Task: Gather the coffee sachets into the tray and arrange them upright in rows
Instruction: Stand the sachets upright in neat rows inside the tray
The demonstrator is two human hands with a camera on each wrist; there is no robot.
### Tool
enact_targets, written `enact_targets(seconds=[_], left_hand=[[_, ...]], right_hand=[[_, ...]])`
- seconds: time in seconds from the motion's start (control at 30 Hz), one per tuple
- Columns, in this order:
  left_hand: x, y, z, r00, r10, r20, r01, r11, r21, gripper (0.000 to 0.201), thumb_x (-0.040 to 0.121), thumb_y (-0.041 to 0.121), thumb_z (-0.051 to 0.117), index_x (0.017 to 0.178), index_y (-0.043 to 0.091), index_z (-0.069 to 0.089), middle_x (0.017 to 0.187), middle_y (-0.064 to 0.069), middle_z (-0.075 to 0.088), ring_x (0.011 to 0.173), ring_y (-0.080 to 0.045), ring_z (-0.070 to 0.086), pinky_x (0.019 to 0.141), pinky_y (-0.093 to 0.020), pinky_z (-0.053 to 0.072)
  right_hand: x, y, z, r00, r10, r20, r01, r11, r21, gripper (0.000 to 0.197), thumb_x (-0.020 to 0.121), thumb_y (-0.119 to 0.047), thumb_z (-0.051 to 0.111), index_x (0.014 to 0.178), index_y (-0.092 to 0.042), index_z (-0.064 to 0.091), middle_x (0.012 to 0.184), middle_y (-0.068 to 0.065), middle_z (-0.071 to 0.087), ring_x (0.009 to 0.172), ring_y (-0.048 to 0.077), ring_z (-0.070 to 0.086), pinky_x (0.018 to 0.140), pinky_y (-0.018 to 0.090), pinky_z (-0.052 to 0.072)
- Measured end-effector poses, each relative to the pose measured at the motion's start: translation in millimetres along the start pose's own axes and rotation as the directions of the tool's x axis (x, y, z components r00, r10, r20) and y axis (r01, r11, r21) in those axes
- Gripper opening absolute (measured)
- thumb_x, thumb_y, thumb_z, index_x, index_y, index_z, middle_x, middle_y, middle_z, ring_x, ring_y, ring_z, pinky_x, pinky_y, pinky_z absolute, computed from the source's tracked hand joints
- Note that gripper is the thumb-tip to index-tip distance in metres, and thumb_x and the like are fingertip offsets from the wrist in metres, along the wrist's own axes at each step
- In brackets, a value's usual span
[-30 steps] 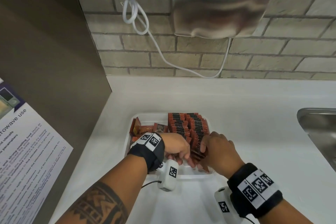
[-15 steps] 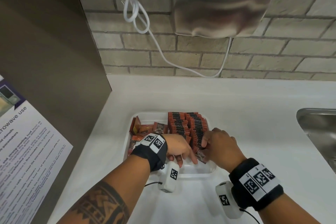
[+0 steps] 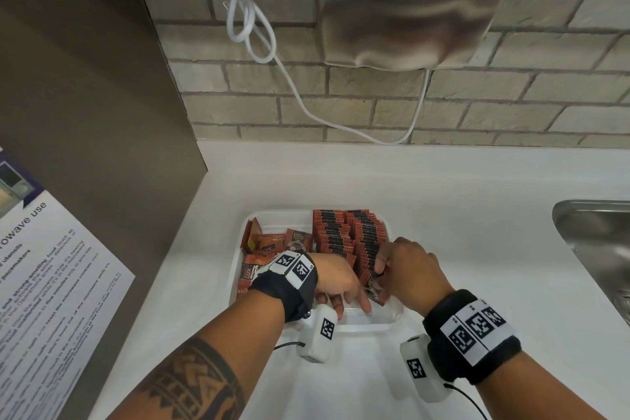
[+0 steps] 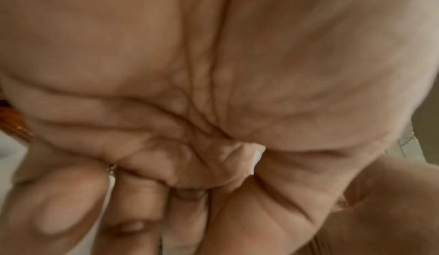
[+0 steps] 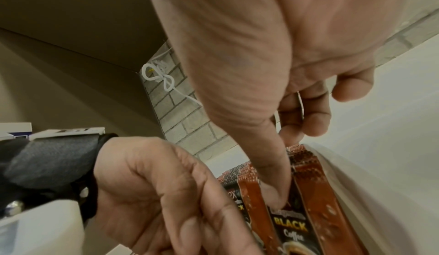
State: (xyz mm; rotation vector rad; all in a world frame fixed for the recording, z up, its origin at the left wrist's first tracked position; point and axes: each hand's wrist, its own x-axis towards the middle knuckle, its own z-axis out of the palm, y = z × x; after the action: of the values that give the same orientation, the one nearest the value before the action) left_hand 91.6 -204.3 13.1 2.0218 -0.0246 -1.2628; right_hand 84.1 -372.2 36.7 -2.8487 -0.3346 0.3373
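A white tray (image 3: 358, 327) sits on the counter. Two rows of upright red-and-black coffee sachets (image 3: 344, 235) fill its right half, and loose sachets (image 3: 272, 244) lie jumbled on its left. My right hand (image 3: 385, 266) pinches the near end of the right row. In the right wrist view its thumb (image 5: 273, 184) presses a "BLACK Coffee" sachet (image 5: 290, 227) while the fingers curl behind the tops. My left hand (image 3: 344, 300) reaches into the tray's front with fingers extended beside the left row's near end (image 5: 166, 193). The left wrist view shows mostly blurred palm (image 4: 213, 109).
A steel sink (image 3: 600, 249) lies at the right edge of the counter. A hand dryer (image 3: 416, 7) and a white cable (image 3: 252, 27) hang on the brick wall behind. A brown panel with a paper notice (image 3: 51, 283) stands to the left.
My right hand has moved slightly away from me along the right row, bringing the leaning near sachets more upright. The left hand has stayed at the tray's front.
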Motion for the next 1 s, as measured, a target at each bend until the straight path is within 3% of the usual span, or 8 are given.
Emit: enact_targets(seconds=[0.13, 0.27, 0.5, 0.63, 0.73, 0.87, 0.93, 1.0], left_hand=[[-3, -1, -1, 1.0, -0.006, 0.009, 0.006, 1.0, 0.005, 0.037, 0.082, 0.007, 0.053, 0.101, 0.021, 0.081, 0.082, -0.016, 0.074, 0.076, -0.029, 0.062, 0.049, -0.024, 0.041], [-9, 2, 0, 1.0, 0.003, -0.031, -0.003, 1.0, -0.015, 0.035, 0.089, 0.002, 0.05, 0.105, 0.013, 0.079, 0.062, 0.006, 0.07, 0.055, -0.015, 0.063, 0.047, -0.021, 0.036], [-20, 6, 1, 0.999, -0.006, -0.04, 0.006, 1.0, -0.008, 0.036, 0.09, 0.001, 0.05, 0.109, 0.012, 0.078, 0.056, 0.01, 0.067, 0.055, -0.012, 0.061, 0.047, -0.021, 0.035], [-29, 3, -5, 0.998, -0.024, -0.051, 0.023, 1.0, -0.016, 0.027, 0.087, 0.011, 0.058, 0.101, 0.014, 0.081, 0.079, -0.003, 0.076, 0.059, -0.015, 0.058, 0.048, -0.022, 0.035], [-40, 0, -11, 0.994, -0.042, -0.103, 0.045, 0.999, 0.026, 0.016, 0.092, 0.016, 0.064, 0.097, 0.012, 0.079, 0.064, 0.01, 0.073, 0.045, -0.004, 0.052, 0.049, -0.02, 0.035], [-54, -13, -29, 0.974, -0.059, -0.219, 0.088, 0.988, 0.125, 0.019, 0.094, 0.017, 0.062, 0.098, 0.009, 0.079, 0.091, 0.002, 0.079, 0.066, -0.013, 0.059, 0.068, -0.024, 0.048], [-68, -23, -42, 0.93, -0.052, -0.363, 0.129, 0.973, 0.191, 0.018, 0.095, 0.016, 0.061, 0.099, 0.01, 0.078, 0.094, -0.001, 0.078, 0.072, -0.016, 0.063, 0.068, -0.028, 0.054], [-80, -35, -56, 0.857, 0.002, -0.516, 0.16, 0.95, 0.268, 0.021, 0.095, 0.014, 0.058, 0.103, 0.008, 0.077, 0.102, -0.006, 0.076, 0.089, -0.021, 0.069, 0.085, -0.036, 0.058]], right_hand=[[1, 0, -1, 1.0, 0.001, 0.0, -0.001, 1.0, -0.002, 0.01, 0.082, -0.024, 0.068, 0.087, -0.031, 0.062, 0.097, -0.008, 0.053, 0.093, 0.015, 0.051, 0.082, 0.032, 0.038], [1, -1, -4, 1.0, 0.006, 0.005, -0.006, 1.0, -0.013, 0.012, 0.082, -0.025, 0.069, 0.089, -0.03, 0.061, 0.099, -0.007, 0.054, 0.097, 0.017, 0.053, 0.085, 0.034, 0.041], [-2, -6, -7, 1.0, -0.002, 0.008, 0.002, 1.0, 0.014, 0.012, 0.082, -0.024, 0.069, 0.084, -0.032, 0.06, 0.097, -0.008, 0.053, 0.092, 0.015, 0.051, 0.08, 0.031, 0.035], [-6, -10, -10, 1.0, -0.021, -0.021, 0.022, 0.999, 0.041, 0.016, 0.081, -0.023, 0.072, 0.081, -0.032, 0.06, 0.092, -0.012, 0.051, 0.089, 0.012, 0.05, 0.077, 0.03, 0.033], [-11, -19, -11, 0.997, -0.052, -0.05, 0.057, 0.994, 0.091, 0.02, 0.08, -0.021, 0.073, 0.075, -0.033, 0.057, 0.089, -0.015, 0.052, 0.089, 0.01, 0.051, 0.077, 0.029, 0.034], [-19, -39, -4, 0.99, -0.135, -0.035, 0.139, 0.961, 0.239, 0.027, 0.083, -0.021, 0.074, 0.069, -0.033, 0.055, 0.086, -0.013, 0.058, 0.078, 0.006, 0.057, 0.072, 0.025, 0.044], [-23, -54, 0, 0.984, -0.179, 0.024, 0.163, 0.939, 0.303, 0.02, 0.087, -0.025, 0.074, 0.076, -0.032, 0.058, 0.087, -0.012, 0.06, 0.073, 0.001, 0.055, 0.063, 0.017, 0.039], [-25, -72, 3, 0.975, -0.205, 0.081, 0.167, 0.928, 0.335, 0.009, 0.091, -0.03, 0.071, 0.091, -0.029, 0.063, 0.095, -0.01, 0.063, 0.076, 0.003, 0.056, 0.061, 0.014, 0.037]])
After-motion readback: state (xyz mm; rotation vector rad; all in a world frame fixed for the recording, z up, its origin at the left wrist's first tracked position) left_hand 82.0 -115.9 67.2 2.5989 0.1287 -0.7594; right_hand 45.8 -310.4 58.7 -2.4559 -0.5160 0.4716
